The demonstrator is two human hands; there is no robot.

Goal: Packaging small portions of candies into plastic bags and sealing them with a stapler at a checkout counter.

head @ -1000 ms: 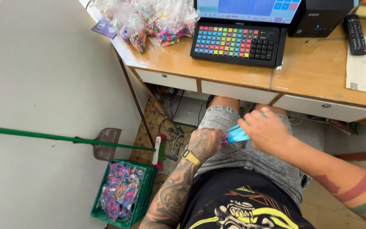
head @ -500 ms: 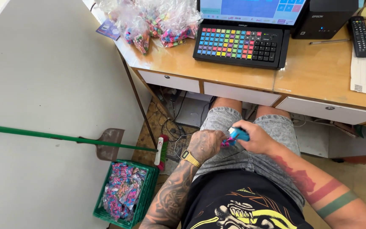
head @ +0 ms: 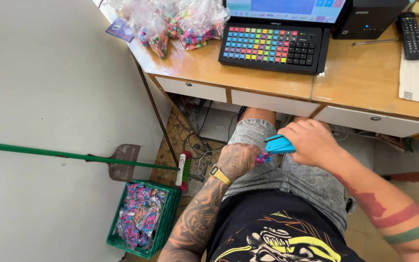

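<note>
Blue stapler (head: 278, 144): right hand (head: 311, 141) is gripping it above the lap. Left hand (head: 237, 160) is pinching a small pink-blue candy packet (head: 264, 157) just below the stapler; keeping fingertips clear of its mouth seems wise.

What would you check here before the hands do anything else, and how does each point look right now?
1. Right hand grips the blue stapler: ok.
2. Left hand pinches the small pink packet: ok.
3. Packet sits at the stapler's mouth: ok.
4. Fingers out of the stapler's mouth: cannot tell.
5. Green crate of packets within the left hand's reach: ok.
</note>
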